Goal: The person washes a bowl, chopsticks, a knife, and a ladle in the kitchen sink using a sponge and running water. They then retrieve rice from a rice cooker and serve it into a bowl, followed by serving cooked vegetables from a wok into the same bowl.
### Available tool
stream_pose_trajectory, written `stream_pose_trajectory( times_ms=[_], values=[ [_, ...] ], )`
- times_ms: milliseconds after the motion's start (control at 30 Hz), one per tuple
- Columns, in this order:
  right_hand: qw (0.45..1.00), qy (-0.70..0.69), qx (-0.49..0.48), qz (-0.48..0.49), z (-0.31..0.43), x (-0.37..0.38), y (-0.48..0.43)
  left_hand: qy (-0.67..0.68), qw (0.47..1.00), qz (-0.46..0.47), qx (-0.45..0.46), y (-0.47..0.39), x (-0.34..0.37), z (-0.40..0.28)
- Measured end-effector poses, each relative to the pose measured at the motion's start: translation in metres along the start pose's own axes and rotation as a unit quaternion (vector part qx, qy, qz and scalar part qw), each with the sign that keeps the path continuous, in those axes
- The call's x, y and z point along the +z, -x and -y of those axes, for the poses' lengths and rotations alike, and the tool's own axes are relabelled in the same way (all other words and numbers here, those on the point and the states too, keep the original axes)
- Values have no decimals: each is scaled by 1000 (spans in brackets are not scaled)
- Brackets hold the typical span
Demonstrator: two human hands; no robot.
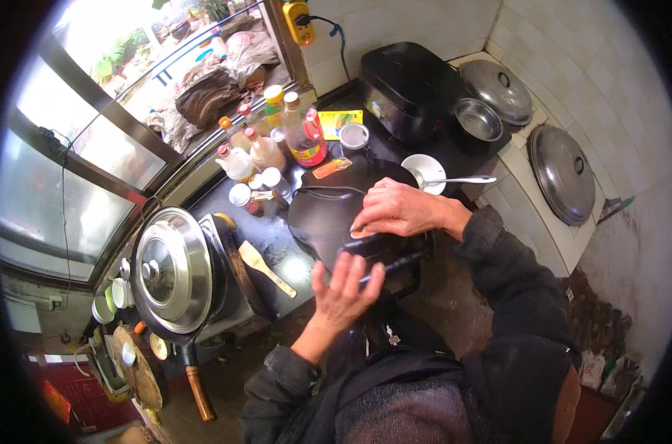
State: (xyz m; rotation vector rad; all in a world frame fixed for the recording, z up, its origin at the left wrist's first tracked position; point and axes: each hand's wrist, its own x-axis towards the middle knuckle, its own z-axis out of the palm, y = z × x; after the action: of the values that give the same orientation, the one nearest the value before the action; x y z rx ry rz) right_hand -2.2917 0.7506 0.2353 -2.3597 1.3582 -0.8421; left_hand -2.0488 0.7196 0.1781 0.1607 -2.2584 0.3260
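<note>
In front of me on the counter stands a black, round electric griddle (330, 219), its smooth dark top reflecting light. My right hand (399, 211) reaches over it from the right, fingers curled down on the front part of its lid. An orange patch (362, 234) shows just under those fingertips; the rest of the grip is hidden by the hand. Palm facing the appliance, my left hand (344, 291) is spread near its front edge and holds nothing. Whether its fingertips touch the edge is unclear. Beyond my right hand sits a white bowl (419, 166) with a metal spoon (466, 180).
Seasoning bottles (302, 139) and jars crowd the window side. Left are a wooden spatula (266, 269) and a wok with a steel lid (172, 263), its handle (200, 391) jutting out. A large black cooker (408, 91) and metal lids (561, 175) stand right.
</note>
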Motion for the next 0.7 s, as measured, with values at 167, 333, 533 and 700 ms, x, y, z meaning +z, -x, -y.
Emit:
stream_pose_trajectory(
  times_ms=[167, 333, 533, 700],
  values=[
    [999, -31, 6, -27, 17, -9, 29, 117, 980, 143, -72, -34, -5, 4],
    [883, -184, 272, -334, 17, -3, 97, 179, 959, 190, -114, -49, -12, 18],
    [570, -405, 627, -342, 39, 188, 219, 216, 893, 332, -211, -96, -10, 54],
    [320, -735, 433, -411, 63, 273, 179, 293, 818, 404, -286, -136, -4, 77]
  ],
)
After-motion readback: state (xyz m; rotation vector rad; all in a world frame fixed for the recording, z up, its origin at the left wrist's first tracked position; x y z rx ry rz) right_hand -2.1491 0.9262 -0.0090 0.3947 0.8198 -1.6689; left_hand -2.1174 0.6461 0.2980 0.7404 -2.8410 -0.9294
